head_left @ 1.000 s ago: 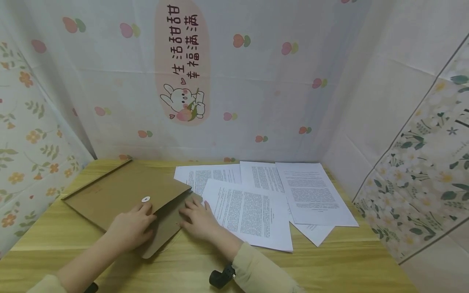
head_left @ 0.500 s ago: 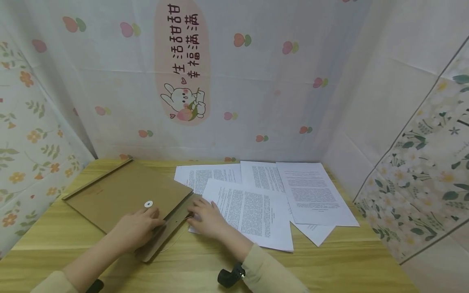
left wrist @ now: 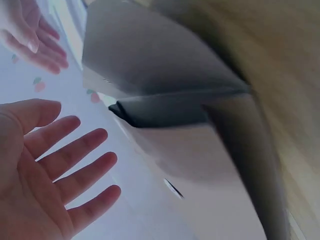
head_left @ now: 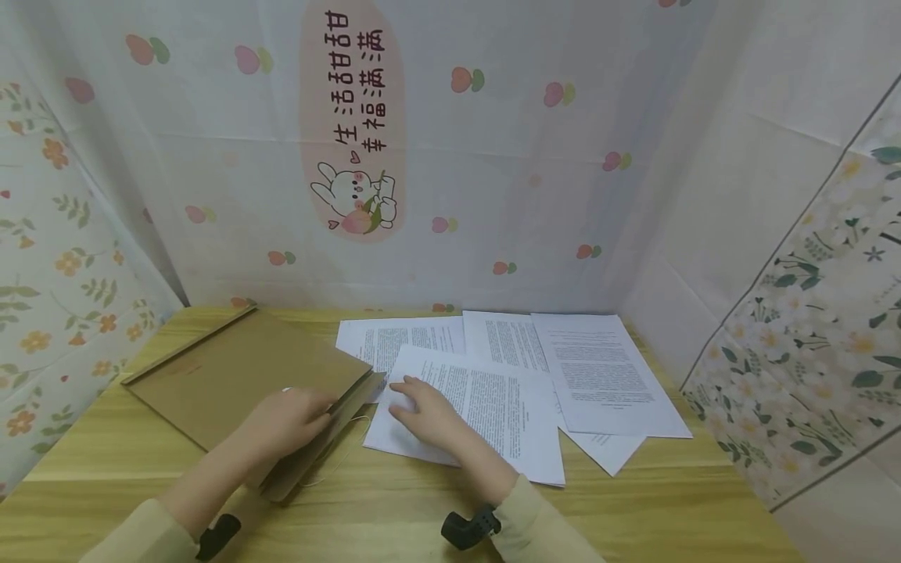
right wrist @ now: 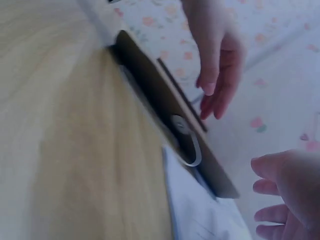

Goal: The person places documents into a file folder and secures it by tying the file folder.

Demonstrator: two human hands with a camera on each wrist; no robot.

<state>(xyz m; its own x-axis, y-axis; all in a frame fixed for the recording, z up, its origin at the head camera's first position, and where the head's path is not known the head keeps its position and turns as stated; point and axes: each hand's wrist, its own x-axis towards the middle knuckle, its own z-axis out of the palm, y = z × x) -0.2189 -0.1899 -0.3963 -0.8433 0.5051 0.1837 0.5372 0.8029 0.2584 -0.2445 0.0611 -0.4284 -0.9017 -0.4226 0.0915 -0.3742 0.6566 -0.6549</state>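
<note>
Above the envelope (head_left: pixel 246 360) hovers left hand (head_left: pixel 290 421) (seemingly apart).

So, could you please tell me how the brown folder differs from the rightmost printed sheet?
The brown folder looks larger than the rightmost printed sheet. The folder's flap is raised, whereas the sheet lies flat. The folder is brown, the sheet white with dark text. Both are on the wood-grain table.

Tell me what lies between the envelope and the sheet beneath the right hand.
Head view: a strip of table, crossed by a thin string; toward the far end, part of another printed sheet.
</note>
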